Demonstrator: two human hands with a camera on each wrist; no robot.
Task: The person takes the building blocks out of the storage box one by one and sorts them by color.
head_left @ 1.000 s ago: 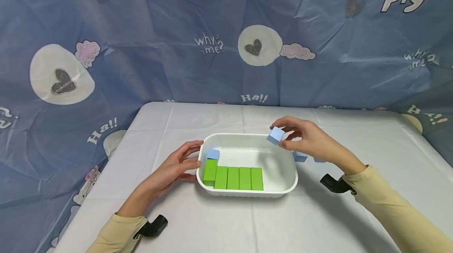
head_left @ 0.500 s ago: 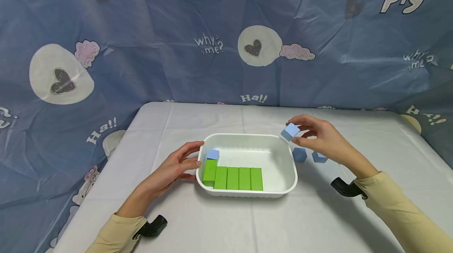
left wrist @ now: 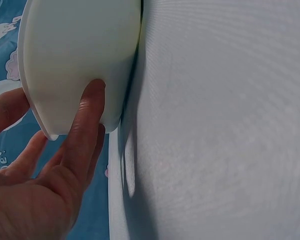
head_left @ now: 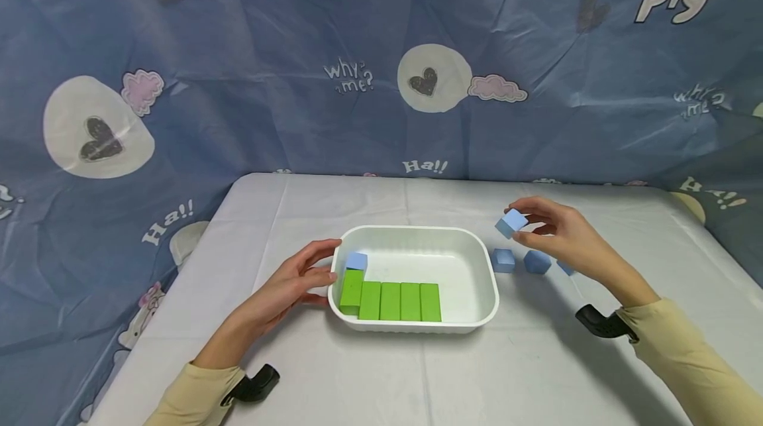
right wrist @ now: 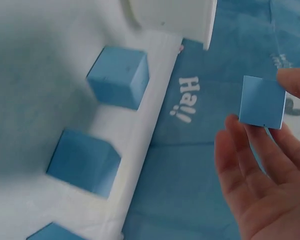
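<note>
My right hand point(head_left: 557, 232) pinches a blue cube point(head_left: 510, 222) between thumb and fingers, raised above the table to the right of a white plastic tray point(head_left: 417, 327). In the right wrist view the held blue cube point(right wrist: 262, 101) shows one flat face. My left hand point(head_left: 296, 275) rests on the tray's left end with fairly straight fingers. One fingertip presses the outer wall of the tray point(left wrist: 65, 60) in the left wrist view. Inside the tray, several green blocks point(head_left: 390, 301) line the near side, and another blue cube point(head_left: 357, 261) sits behind the leftmost one.
Three blue cubes lie right of the tray: one close to its wall point(head_left: 503, 261), a middle cube point(head_left: 538, 262), and a third cube point(head_left: 565, 268) partly hidden by my right hand. A white cloth covers the table point(head_left: 334, 379). A blue printed curtain point(head_left: 334, 128) hangs behind.
My right hand has carried its blue cube rightward, from over the tray's right rim to beyond it. More of the cubes on the table now show. My left hand stays on the tray.
</note>
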